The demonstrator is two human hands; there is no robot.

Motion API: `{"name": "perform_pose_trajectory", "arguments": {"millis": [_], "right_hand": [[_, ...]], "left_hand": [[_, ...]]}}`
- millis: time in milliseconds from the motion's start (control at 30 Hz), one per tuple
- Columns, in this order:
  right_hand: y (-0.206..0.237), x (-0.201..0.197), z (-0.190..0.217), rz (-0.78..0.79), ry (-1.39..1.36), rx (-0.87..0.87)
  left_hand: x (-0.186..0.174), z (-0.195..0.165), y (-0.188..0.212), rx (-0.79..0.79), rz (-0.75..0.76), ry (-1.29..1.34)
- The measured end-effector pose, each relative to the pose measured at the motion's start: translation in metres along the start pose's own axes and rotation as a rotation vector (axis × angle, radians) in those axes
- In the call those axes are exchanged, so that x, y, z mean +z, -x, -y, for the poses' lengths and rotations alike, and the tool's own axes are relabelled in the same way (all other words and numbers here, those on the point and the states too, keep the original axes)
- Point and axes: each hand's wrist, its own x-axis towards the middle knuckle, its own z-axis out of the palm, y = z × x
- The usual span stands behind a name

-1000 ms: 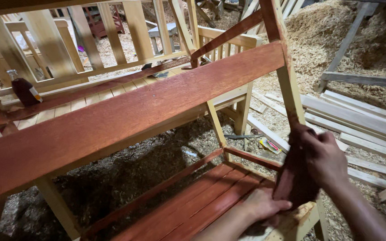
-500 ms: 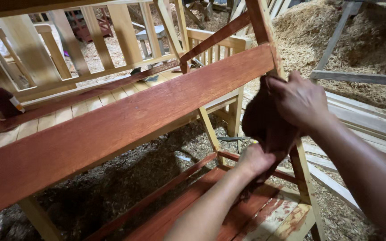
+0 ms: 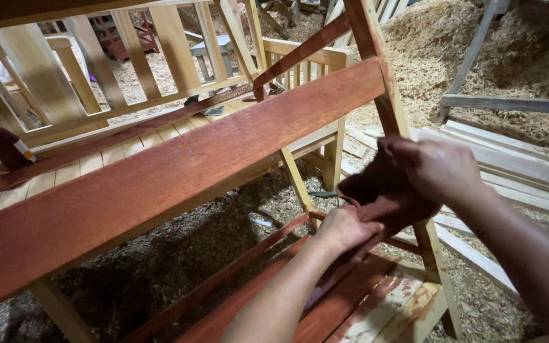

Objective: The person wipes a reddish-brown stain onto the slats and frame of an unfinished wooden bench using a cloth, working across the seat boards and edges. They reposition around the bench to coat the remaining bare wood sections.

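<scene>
Head view shows me a soft, dark-red stained rag [image 3: 382, 194] bunched between both hands against the rack's upright post [image 3: 386, 108]. My right hand [image 3: 436, 168] grips its upper part; my left hand [image 3: 344, 228] clutches the lower end. The rag's long axis runs roughly along the slanting post. The plank shelf [image 3: 179, 168] is smooth, red-brown; sawdust [image 3: 414, 51] covers the floor.

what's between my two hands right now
In the head view, a dark reddish-brown cloth bridges them: the right hand grips its upper part against the stained upright post, and the left hand holds its lower end.
</scene>
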Motion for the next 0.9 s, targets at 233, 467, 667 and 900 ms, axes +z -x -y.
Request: {"name": "perform_pose_trajectory", "arguments": {"millis": [233, 467, 667, 900], "right_hand": [[0.082, 0.057, -0.005, 0.316, -0.023, 0.078], [0.17, 0.124, -0.021, 0.214, -0.093, 0.055], [0.152, 0.11, -0.025, 0.38, -0.009, 0.009], [0.059, 0.04, -0.009, 0.031, -0.007, -0.06]], "left_hand": [[0.026, 0.008, 0.037, -0.001, 0.132, 0.041], [0.076, 0.0, 0.064, 0.086, 0.35, 0.003], [0.08, 0.0, 0.07, 0.104, 0.315, -0.084], [0.018, 0.0, 0.032, 0.105, 0.08, -0.024]]}}
